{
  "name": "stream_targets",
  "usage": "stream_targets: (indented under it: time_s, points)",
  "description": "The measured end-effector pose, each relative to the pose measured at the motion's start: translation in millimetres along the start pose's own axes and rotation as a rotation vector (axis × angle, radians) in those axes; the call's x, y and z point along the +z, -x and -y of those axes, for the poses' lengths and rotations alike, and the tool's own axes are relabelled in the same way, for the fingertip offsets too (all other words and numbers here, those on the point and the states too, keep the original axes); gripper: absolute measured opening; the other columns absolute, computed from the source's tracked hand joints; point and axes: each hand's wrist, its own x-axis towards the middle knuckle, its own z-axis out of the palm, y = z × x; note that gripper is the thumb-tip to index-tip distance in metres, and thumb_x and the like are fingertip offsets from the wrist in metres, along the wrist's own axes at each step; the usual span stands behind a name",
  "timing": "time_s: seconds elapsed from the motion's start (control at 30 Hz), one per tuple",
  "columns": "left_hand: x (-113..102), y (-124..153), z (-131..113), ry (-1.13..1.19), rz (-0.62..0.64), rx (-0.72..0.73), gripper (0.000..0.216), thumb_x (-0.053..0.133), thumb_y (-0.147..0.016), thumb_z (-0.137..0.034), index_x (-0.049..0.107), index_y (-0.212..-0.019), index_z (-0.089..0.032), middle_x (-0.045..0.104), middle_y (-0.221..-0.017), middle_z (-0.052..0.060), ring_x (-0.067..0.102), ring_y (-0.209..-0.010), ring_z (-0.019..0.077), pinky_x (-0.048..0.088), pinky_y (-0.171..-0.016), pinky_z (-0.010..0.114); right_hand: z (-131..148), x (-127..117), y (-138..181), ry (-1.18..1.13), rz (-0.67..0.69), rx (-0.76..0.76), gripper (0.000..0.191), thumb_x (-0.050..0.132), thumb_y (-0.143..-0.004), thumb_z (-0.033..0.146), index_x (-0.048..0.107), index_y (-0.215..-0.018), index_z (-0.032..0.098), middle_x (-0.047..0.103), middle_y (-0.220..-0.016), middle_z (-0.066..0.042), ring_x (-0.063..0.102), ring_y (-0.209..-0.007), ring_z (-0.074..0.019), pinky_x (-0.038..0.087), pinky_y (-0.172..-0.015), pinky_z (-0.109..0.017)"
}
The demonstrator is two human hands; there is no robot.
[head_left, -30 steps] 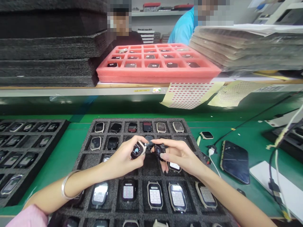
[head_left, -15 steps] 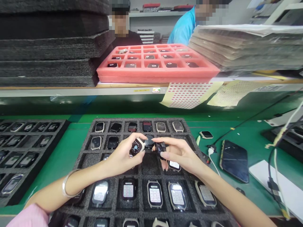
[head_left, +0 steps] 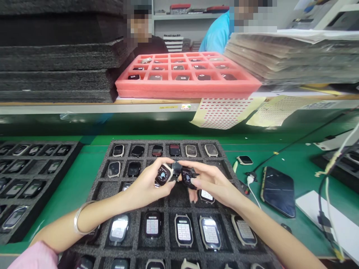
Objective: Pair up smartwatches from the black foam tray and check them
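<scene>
My left hand (head_left: 153, 181) pinches a light-framed smartwatch (head_left: 163, 175) without a strap, its round dial face lit. Close beside it, my right hand (head_left: 209, 179) grips a black smartwatch (head_left: 188, 177), also lit with a dial. Both are held over a dark foam tray (head_left: 176, 198) with square compartments. Behind the two held watches, another dark watch (head_left: 176, 167) sits in the tray, partly covered. Below my hands lie several watches with white grid screens, among them a light-framed one (head_left: 183, 231) and a black one (head_left: 153, 224).
A second foam tray (head_left: 71, 164) of watches lies at left. On the right are a phone (head_left: 278, 192), a loose watch (head_left: 245, 160) and cables (head_left: 322, 201). A pink foam tray (head_left: 187, 91), black foam stack (head_left: 56, 82) and clear tray stack (head_left: 288, 63) occupy the shelf; two people are beyond.
The black watch in my right hand has turned, so its lit screen shows more fully. The light-framed watch in my left hand has tilted slightly and shifted a little right.
</scene>
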Motion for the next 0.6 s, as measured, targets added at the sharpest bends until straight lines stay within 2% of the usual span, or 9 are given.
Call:
stream_targets:
  time_s: [0.1, 0.23, 0.4, 0.6]
  points:
    - [1.8, -1.1, 5.3, 0.203, 0.033, -0.066, 0.046, 0.057, -0.082, -0.019, 0.040, -0.124, -0.022, 0.055, -0.103, 0.005, 0.056, -0.087, 0.0168, 0.050, -0.076, 0.029, 0.2, 2.4, -3.2, -0.058, -0.011, 0.023, 0.049, 0.061, -0.088, 0.030, 0.045, -0.132, 0.016, 0.067, -0.094, -0.010, 0.067, -0.060, -0.0171, 0.054, -0.050, -0.027]
    - [2.7, -3.9, 7.0, 0.439, 0.054, -0.119, 0.043, 0.051, -0.084, -0.017, 0.038, -0.125, -0.019, 0.054, -0.100, 0.006, 0.056, -0.090, 0.0182, 0.053, -0.074, 0.031, 0.1, 4.5, -5.7, -0.074, -0.089, 0.046, 0.038, 0.061, -0.086, 0.027, 0.052, -0.121, 0.015, 0.067, -0.096, -0.010, 0.067, -0.057, -0.0158, 0.053, -0.045, -0.024]
    - [1.5, -5.2, 3.5, 0.470, 0.047, -0.147, 0.038, 0.049, -0.085, -0.018, 0.043, -0.123, -0.018, 0.057, -0.101, 0.007, 0.057, -0.093, 0.0196, 0.054, -0.078, 0.035, -0.7, 4.4, -4.8, -0.046, -0.177, 0.055, 0.042, 0.061, -0.085, 0.026, 0.052, -0.124, 0.016, 0.069, -0.095, -0.010, 0.066, -0.052, -0.0154, 0.052, -0.043, -0.024]
    - [1.7, -5.5, 2.4, 0.464, 0.037, -0.162, 0.037, 0.050, -0.084, -0.021, 0.046, -0.121, -0.018, 0.060, -0.099, 0.007, 0.058, -0.091, 0.0200, 0.055, -0.075, 0.035, -2.5, 4.3, -2.7, -0.046, -0.198, 0.049, 0.051, 0.062, -0.085, 0.030, 0.048, -0.132, 0.016, 0.071, -0.095, -0.012, 0.067, -0.052, -0.0174, 0.052, -0.041, -0.024]
